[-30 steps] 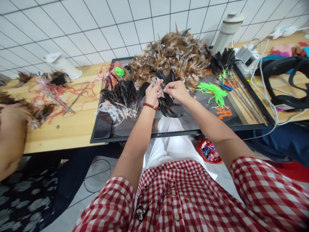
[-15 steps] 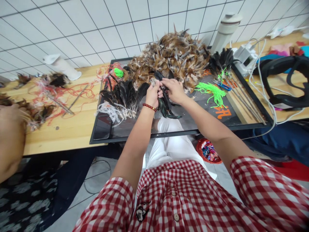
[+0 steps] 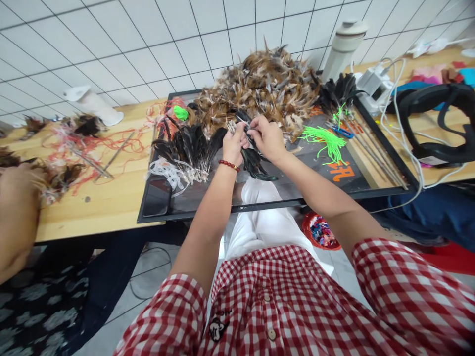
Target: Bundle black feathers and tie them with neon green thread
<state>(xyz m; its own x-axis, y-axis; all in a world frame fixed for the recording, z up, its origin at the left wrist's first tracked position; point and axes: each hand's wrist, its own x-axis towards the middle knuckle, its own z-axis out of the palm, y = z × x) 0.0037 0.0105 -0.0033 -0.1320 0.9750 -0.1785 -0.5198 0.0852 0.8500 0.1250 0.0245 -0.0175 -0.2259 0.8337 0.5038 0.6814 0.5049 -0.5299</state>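
Note:
My left hand [image 3: 234, 147], with a red bead bracelet at the wrist, is closed around a bundle of black feathers [image 3: 256, 165]; pale quill ends stick out above the fist. Close beside it, my right hand [image 3: 267, 139] is bent with thumb and fingertips pinched on a dark feather at the bundle. A big heap of brown feathers [image 3: 260, 89] rises just behind both hands. More black feathers [image 3: 191, 148] lie in a fanned row left of my left hand, quills toward me. Bright green cords [image 3: 324, 141] are spread to the right of my right hand.
A dark tray [image 3: 208, 210] with a raised black rim bears the feathers and a phone [image 3: 157, 197]. Metal rods [image 3: 378, 153] and a blue-handled tool [image 3: 342, 132] lie right. A bottle [image 3: 343, 49], charger [image 3: 373, 86] and cables stand behind. A co-worker's arm [image 3: 18, 217] is at left.
My right hand's fingers have gone from stretched over the black feathers to curled in a pinch. My left hand keeps its hold on the bundle. The view has shifted slightly.

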